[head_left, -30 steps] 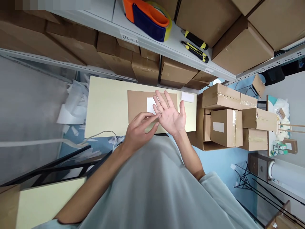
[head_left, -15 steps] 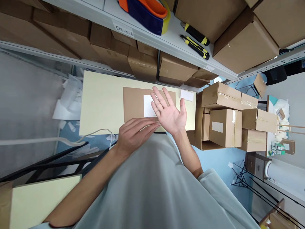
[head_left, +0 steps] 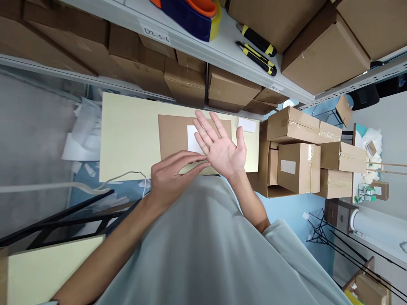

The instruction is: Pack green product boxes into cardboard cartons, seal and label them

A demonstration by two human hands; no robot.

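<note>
white paper [head_left: 193, 139] already lies on the cardboard [head_left: 173, 137], what's left unclear; right hand [head_left: 225, 156] spread, empty; left hand [head_left: 170, 174] curled, i can't tell if gripping.

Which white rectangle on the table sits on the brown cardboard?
The left white rectangle, partly behind your right hand, is on the brown cardboard. The right white rectangle is off it, near the right end of the table.

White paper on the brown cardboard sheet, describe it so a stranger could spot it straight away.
Find the cream tabletop below the grey shelf; a brown cardboard sheet lies on it. The white paper lies on that sheet, partly hidden by the open right hand. Unlike the white block near the tabletop's right end, which sits straight on cream, this paper lies against brown.
</note>
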